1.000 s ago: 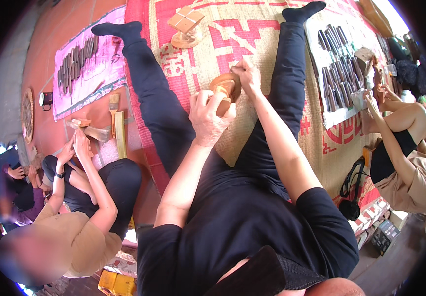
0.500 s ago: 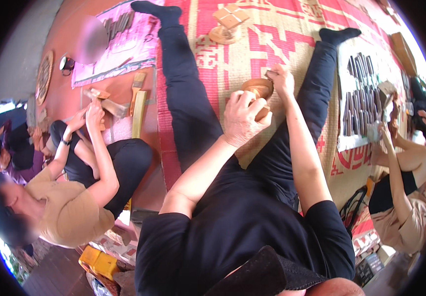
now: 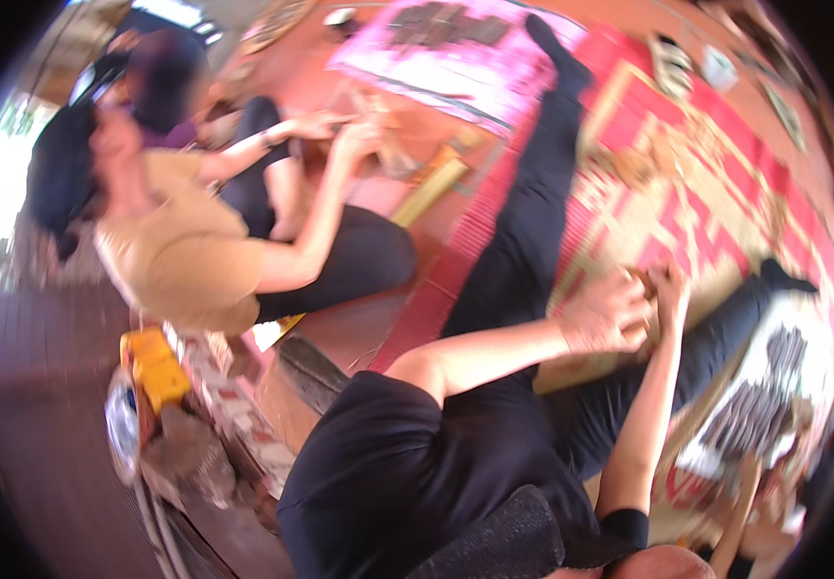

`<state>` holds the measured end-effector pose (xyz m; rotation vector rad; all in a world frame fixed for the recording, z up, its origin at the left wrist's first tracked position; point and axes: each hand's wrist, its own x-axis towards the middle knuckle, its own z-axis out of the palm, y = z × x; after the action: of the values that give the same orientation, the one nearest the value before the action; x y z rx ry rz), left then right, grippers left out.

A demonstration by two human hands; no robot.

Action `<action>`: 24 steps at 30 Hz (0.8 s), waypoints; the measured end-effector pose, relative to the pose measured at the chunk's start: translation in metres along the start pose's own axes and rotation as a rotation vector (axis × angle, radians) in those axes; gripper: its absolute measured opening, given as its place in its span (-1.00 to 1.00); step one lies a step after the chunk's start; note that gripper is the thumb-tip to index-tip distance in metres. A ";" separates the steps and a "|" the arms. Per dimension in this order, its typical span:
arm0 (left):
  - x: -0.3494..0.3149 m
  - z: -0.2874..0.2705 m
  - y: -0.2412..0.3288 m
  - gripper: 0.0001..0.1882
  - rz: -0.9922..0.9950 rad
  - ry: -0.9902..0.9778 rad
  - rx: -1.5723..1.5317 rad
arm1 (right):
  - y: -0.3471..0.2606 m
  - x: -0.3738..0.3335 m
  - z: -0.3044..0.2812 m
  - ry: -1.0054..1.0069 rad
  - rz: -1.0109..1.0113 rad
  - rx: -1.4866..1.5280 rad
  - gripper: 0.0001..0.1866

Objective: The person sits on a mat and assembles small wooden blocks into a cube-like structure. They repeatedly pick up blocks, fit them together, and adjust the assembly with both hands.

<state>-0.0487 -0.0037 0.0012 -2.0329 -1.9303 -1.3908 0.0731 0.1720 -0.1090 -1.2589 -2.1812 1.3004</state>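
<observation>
The picture is smeared by motion. My left hand [image 3: 608, 311] is curled round a round turned wooden piece [image 3: 645, 282], and the fingers hide most of it. Close against its far right side is my right hand [image 3: 669, 291], with fingers closed. Whatever the right hand pinches is too blurred to make out. Both hands are above the patterned red and straw mat [image 3: 620, 217], between my outstretched legs. Farther out on the mat rests another wooden piece [image 3: 632, 166], its outline blurred.
On my left a person in a tan shirt [image 3: 180, 241] sits working with both hands. Rows of carving tools lie on a pink cloth [image 3: 407, 72] at the far left and on a white sheet [image 3: 702, 455] at the right. A yellow object [image 3: 154, 369] stands lower left.
The whole view has swung left, so my hands and the mat appear farther right. Both hands stay together at the wooden piece, now more covered by the fingers.
</observation>
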 end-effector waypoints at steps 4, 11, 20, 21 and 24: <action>-0.007 0.016 0.002 -0.77 -0.032 0.008 -0.076 | 0.019 0.009 0.005 0.005 0.043 0.136 -0.90; -0.016 0.017 0.005 -0.68 -0.023 -0.044 -0.059 | 0.023 0.018 0.005 -0.015 -0.026 0.242 -0.94; -0.010 0.017 0.002 -0.66 0.022 -0.094 -0.072 | 0.026 0.022 -0.010 -0.001 0.035 -0.179 -0.94; -0.010 0.015 0.004 -0.70 0.005 -0.076 -0.067 | 0.014 0.016 -0.011 0.000 0.128 0.028 -0.92; -0.017 0.024 0.000 -0.72 -0.012 -0.106 -0.043 | -0.006 0.008 -0.003 -0.060 -0.023 0.186 -0.92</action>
<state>-0.0322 -0.0042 -0.0230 -2.1599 -1.9721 -1.3649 0.0675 0.1789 -0.1033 -1.1336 -2.0521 1.5100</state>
